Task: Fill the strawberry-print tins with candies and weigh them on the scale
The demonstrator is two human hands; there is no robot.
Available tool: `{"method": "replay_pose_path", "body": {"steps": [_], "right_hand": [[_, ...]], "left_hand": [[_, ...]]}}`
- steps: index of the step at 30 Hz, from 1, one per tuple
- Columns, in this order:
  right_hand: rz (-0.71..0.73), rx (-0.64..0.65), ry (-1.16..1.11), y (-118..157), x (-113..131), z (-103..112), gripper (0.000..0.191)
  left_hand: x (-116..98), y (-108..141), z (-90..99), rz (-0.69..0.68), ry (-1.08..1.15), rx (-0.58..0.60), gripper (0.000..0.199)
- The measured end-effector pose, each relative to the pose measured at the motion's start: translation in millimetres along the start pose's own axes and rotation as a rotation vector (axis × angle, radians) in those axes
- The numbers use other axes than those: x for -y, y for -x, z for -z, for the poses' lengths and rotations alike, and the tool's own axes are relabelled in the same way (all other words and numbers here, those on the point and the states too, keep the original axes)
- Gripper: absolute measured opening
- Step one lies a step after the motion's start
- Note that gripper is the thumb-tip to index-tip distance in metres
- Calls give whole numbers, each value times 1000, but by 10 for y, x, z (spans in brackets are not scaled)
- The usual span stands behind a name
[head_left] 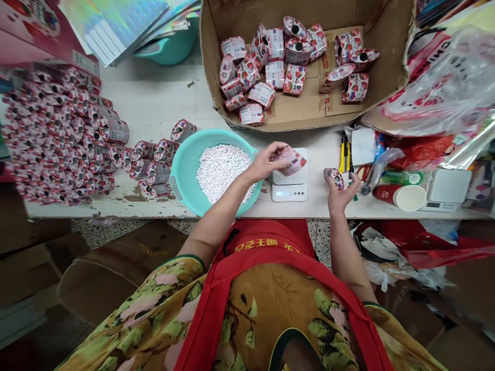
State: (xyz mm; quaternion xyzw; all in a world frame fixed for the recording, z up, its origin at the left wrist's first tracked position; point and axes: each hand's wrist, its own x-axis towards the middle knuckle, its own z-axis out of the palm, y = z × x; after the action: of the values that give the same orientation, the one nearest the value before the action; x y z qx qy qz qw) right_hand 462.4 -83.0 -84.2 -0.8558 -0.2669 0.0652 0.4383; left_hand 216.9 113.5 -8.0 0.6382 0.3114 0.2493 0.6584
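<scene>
My left hand is closed on a small strawberry-printed container, held tilted over the white kitchen scale. The scale's display is lit. My right hand, to the right of the scale, grips a small round printed lid between thumb and fingers. Left of the scale stands a turquoise basin with many small pale candies in it. My left forearm passes over the basin's right side and hides part of the candies.
A large cardboard box behind the scale holds several printed containers. More containers are stacked at the left. Yellow cutters, a red paper cup and a second scale lie at the right, near plastic bags.
</scene>
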Motion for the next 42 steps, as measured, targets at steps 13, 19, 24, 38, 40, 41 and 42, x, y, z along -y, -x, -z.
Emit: {"method": "replay_pose_path", "body": {"steps": [13, 19, 24, 38, 40, 41, 42], "right_hand": [[131, 868, -358, 702, 2020, -699, 59], [-28, 1368, -328, 830, 2318, -1194, 63], [-208, 1320, -579, 871, 2175, -1071, 68], [-21, 651, -341, 67, 903, -527, 57], [-14, 688, -313, 65, 791, -646, 56], [2, 704, -293, 68, 761, -677, 56], [34, 710, -264, 67, 742, -680, 57]], "left_hand": [[83, 885, 662, 479, 736, -773, 36], [-131, 986, 670, 476, 707, -746, 32], [-78, 1034, 813, 519, 809, -710, 23], [197, 965, 842, 260, -703, -417, 28], [185, 896, 784, 194, -646, -439, 26], [173, 869, 752, 173, -620, -445, 25], [157, 846, 719, 162, -601, -450, 24]]}}
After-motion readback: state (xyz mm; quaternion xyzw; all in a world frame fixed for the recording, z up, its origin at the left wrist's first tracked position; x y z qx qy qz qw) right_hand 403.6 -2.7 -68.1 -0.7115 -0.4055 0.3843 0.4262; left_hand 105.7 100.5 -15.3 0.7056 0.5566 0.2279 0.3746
